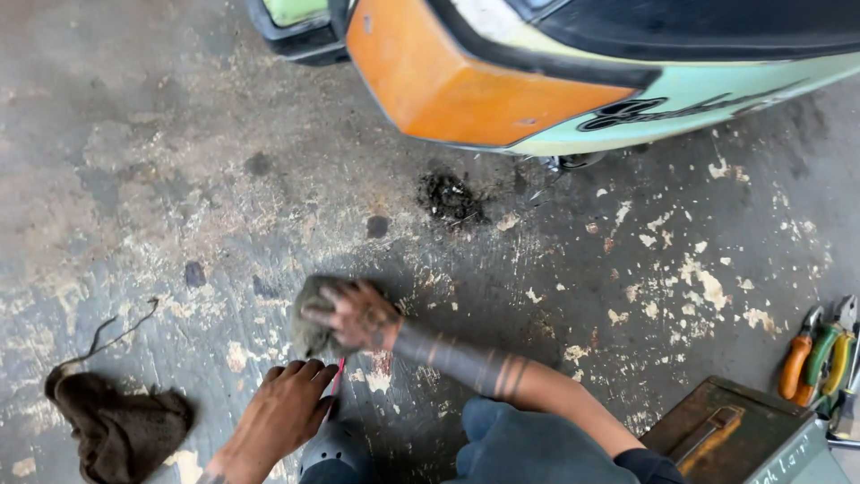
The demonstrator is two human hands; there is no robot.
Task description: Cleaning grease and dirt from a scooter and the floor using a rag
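My right hand is clenched on a grey rag and presses it down low over the stained concrete floor. Banded markings run along its forearm, which comes in from the lower right. My left hand sits just below it with the fingers curled around a thin red item, whose upper end reaches up to the rag. A dark grey rounded object lies right under that hand; what it is cannot be told. My blue-clad knee is at the bottom middle.
An orange and pale green scooter body hangs over the top. Under it is a black greasy patch. A brown rag lies at the lower left. Pliers with orange and green handles and a rusty metal toolbox sit at the right.
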